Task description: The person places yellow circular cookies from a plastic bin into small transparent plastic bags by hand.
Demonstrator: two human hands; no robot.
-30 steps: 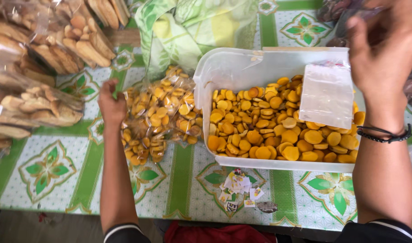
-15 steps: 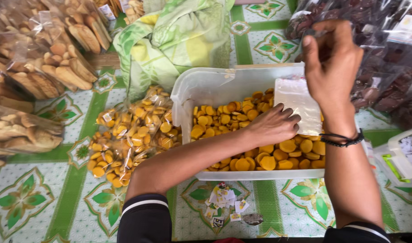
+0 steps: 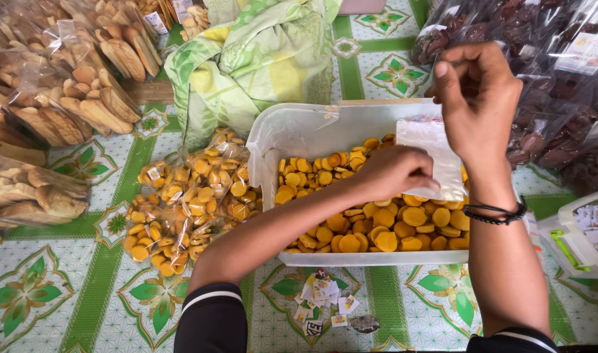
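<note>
Hands have closed in over the white tub (image 3: 292,131) of round orange biscuits (image 3: 377,225). The left hand (image 3: 394,171) now reaches into it, fingers curled against the clear bag (image 3: 436,153), which the right hand (image 3: 479,98) pinches up by its top edge.

The tub (image 3: 273,140) is milky, smooth plastic; the small bag (image 3: 436,160) above it is clear, glossy film — crinkled. Biscuits (image 3: 377,229) look matt (dry, floury). Tablecloth (image 3: 57,307) — slick vinyl.
</note>
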